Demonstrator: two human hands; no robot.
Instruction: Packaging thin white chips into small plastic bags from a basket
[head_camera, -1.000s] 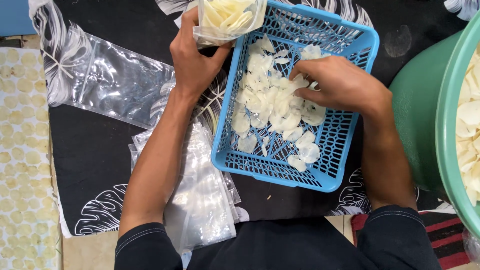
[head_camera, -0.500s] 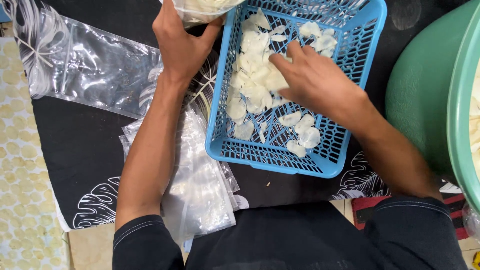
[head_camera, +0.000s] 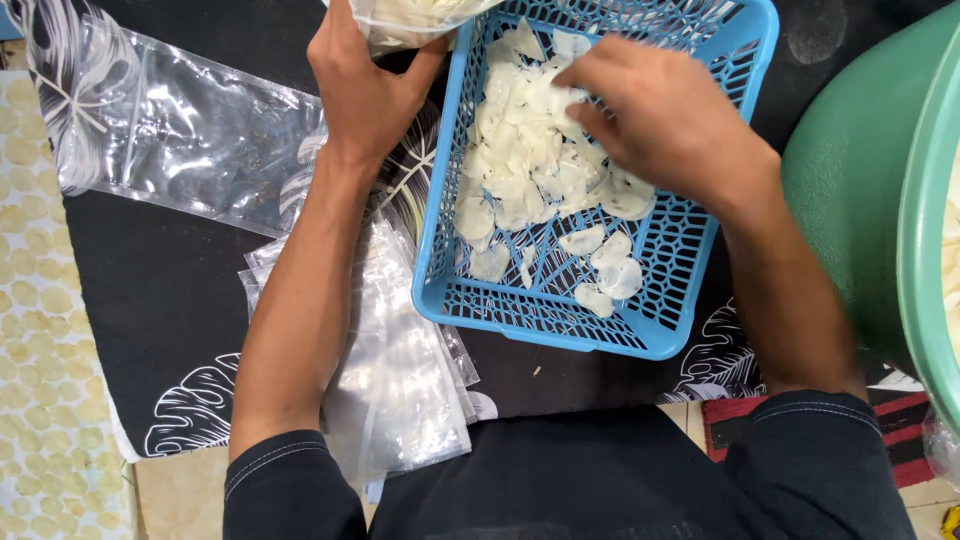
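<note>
A blue plastic basket (head_camera: 545, 325) with a lattice floor holds several pale, thin chips (head_camera: 520, 165). My right hand (head_camera: 665, 120) is inside the basket, its fingers curled over a bunch of chips at the heap's right side. At the top edge my left hand (head_camera: 365, 85) grips a clear plastic bag (head_camera: 420, 18) with chips in it, held just beyond the basket's left corner. Only the bag's lower part shows.
A stack of empty clear bags (head_camera: 400, 380) lies under my left forearm, and one more clear bag (head_camera: 190, 140) lies flat to the left on the black leaf-print cloth (head_camera: 150, 330). A large green tub (head_camera: 890, 200) stands at the right.
My right hand has slid from the basket's right side up onto the chip heap and closed over chips. The view has dropped, so the bag now sits at the top edge.
</note>
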